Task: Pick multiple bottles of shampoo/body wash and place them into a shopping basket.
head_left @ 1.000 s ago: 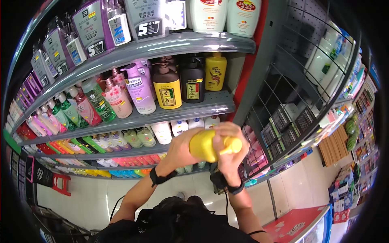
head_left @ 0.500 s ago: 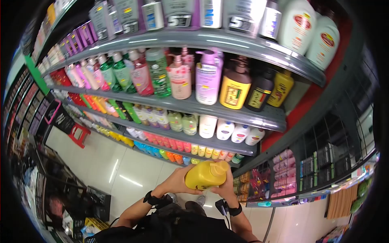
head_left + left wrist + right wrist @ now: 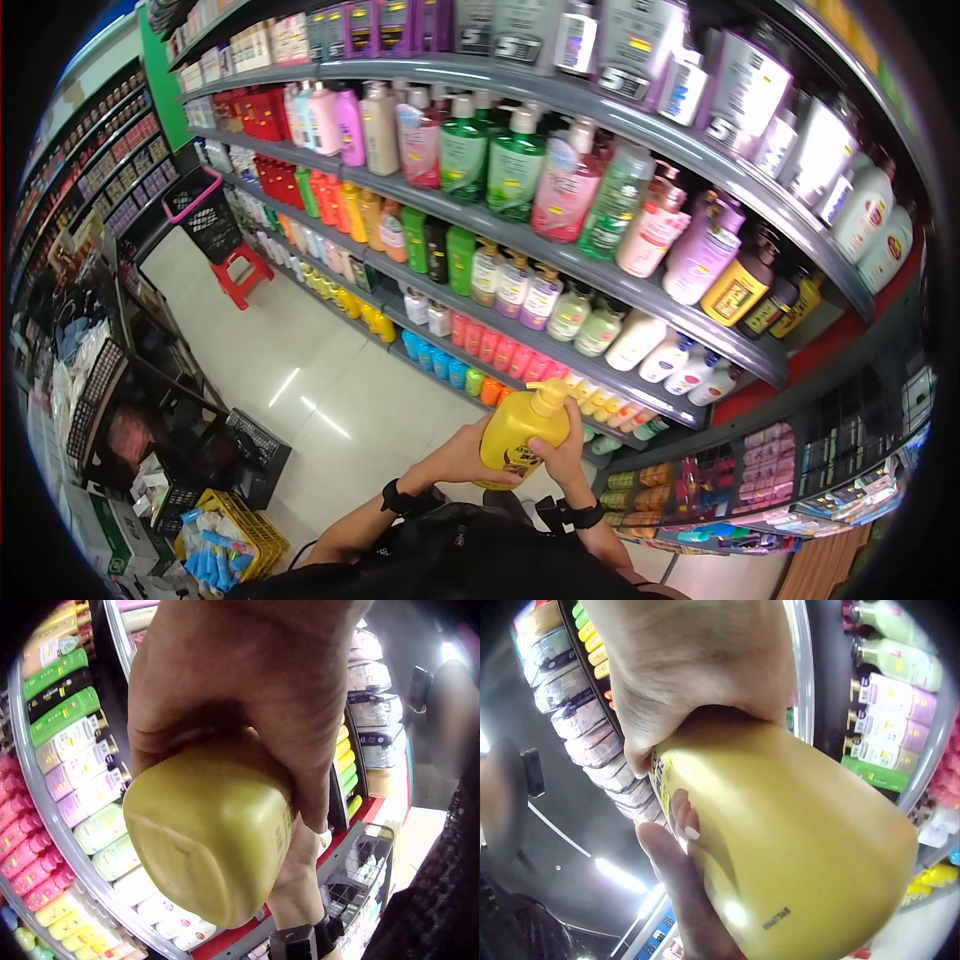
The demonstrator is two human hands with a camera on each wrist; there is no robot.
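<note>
Both hands hold a yellow pump bottle [image 3: 512, 428] in front of the body, its pump head pointing up and to the right in the head view. My left hand [image 3: 460, 456] grips its lower left side, the fingers wrapped round it. My right hand [image 3: 567, 452] grips the right side close to the pump, with the thumb across the front. In the left wrist view the bottle's base [image 3: 202, 840] faces the camera. The right wrist view shows its smooth side with a small printed code, and part of the label beside the thumb.
Shelves [image 3: 420, 195] full of shampoo and body wash bottles run along the front. At the right is a wire rack [image 3: 700, 480] with packaged goods. A red stool [image 3: 243, 278] stands by a black basket [image 3: 207, 218] on the left; a yellow crate [image 3: 255, 540] sits lower left.
The head view has swung left along the shelves. The bottle, first raised with its pump towards the camera, has come lower and turned more upright, its label now partly showing. Both hands still hold it.
</note>
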